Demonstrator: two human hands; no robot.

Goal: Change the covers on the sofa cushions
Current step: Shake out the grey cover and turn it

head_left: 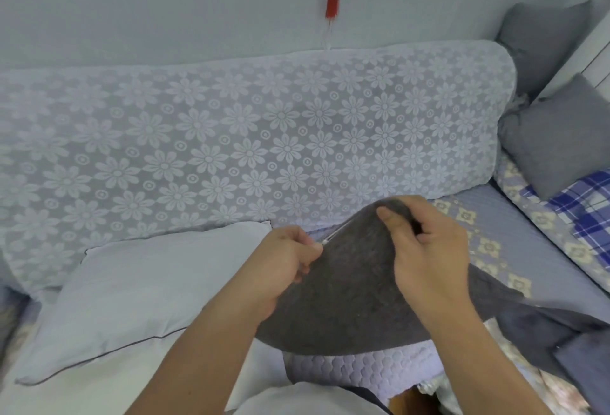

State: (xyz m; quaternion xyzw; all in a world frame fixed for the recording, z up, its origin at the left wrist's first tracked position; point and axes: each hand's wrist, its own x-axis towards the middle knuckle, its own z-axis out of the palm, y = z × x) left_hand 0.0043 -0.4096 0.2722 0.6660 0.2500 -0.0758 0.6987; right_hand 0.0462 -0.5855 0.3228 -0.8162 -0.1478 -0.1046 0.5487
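Grey cover point(346, 299) is pinched taut at its corner by your right hand point(425, 249), so it stays steady. Your left hand point(284, 259) grips the zipper pull point(325, 241), ready to slide it.

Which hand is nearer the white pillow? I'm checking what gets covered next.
Left. The left hand pinches the grey cover right beside the white pillow; the right hand grips the cover farther away.
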